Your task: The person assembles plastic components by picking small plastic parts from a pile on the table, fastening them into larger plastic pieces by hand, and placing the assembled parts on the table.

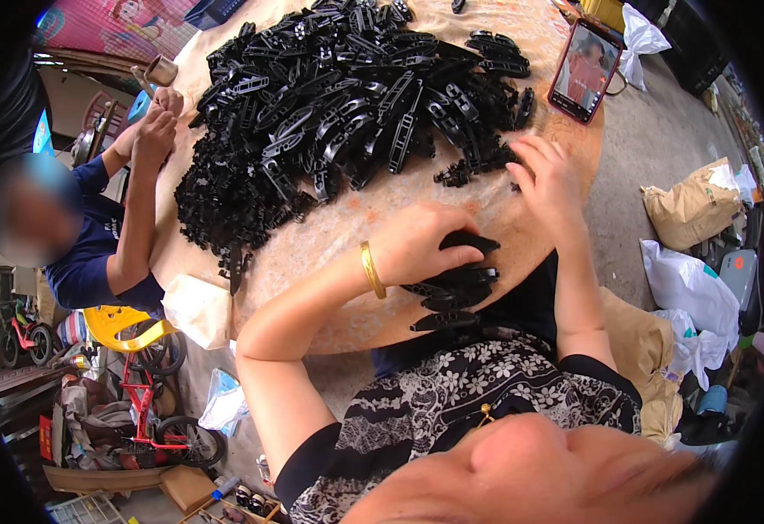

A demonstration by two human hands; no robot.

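Near the front edge of the table, my left hand (421, 244), with a gold bracelet at its wrist, is closed round a curved black plastic part (478, 242). Just below it lie several similar long black parts (445, 320), side by side. Farther right, my right hand (549, 175) is at the edge of a small cluster of black toothed pieces (465, 173); its thumb and fingers are apart, their tips close to those pieces. Beyond both hands rises a big heap of slotted, curved black plastic parts (347, 96), with smaller toothed pieces (224, 192) piled on its left side.
The round table (312, 262) has a tan cover. A phone (585, 70) stands at its far right edge. Across the left side, another person's hands (159, 122) hold something small. Paper sacks (694, 203) and white bags (687, 293) lie on the floor at right.
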